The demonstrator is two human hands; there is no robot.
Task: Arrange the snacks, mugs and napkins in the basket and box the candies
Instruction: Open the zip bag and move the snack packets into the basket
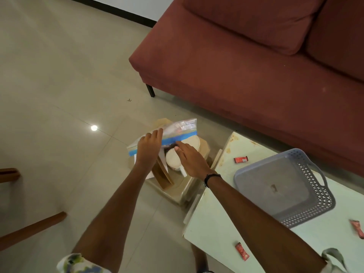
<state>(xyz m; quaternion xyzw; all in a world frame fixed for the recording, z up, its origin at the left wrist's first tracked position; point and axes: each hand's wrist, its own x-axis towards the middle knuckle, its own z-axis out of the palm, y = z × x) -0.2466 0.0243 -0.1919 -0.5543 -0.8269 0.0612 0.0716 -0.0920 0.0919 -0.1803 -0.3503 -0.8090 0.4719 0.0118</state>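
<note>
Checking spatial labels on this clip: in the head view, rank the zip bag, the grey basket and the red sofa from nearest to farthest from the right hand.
1. Zip bag: just beyond the right hand, over the floor.
2. Grey basket: to its right, on the white table.
3. Red sofa: behind the table, farthest.

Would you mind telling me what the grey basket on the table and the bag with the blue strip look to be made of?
The grey perforated basket looks like moulded plastic with a matte finish: uniform colour, a lattice of cut-outs in its walls, an integral handle. The clear zip bag with the blue strip, held by the left hand, appears to be thin glossy plastic film: see-through, crinkled, catching light.
</note>
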